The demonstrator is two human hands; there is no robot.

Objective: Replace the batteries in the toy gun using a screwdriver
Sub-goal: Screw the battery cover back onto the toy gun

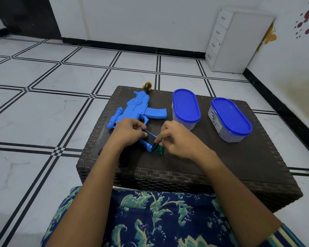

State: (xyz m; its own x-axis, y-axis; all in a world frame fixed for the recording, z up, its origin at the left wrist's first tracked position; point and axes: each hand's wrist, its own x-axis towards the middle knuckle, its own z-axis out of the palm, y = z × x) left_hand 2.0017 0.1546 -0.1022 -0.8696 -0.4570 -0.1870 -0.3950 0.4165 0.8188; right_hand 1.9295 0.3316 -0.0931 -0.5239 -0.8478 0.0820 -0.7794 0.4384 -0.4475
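Head view: the toy gun (137,107) lies flat on the dark woven table (239,161), muzzle pointing away from you. Your left hand (128,132) pinches the thin blue battery cover (149,134), lifted over the gun's near end. Your right hand (177,138) curls round the green screwdriver (159,150), fingertips touching the cover's other end. A blue-lidded container (185,106) stands right of the gun, a second container (230,118) further right.

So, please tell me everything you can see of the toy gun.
The toy gun is blue plastic with a yellow muzzle tip, a scope and a magazine. It lies flat on the table, muzzle away. The left hand and right hand pinch its near end, where a thin blue part looks lifted. A screwdriver is beside it.
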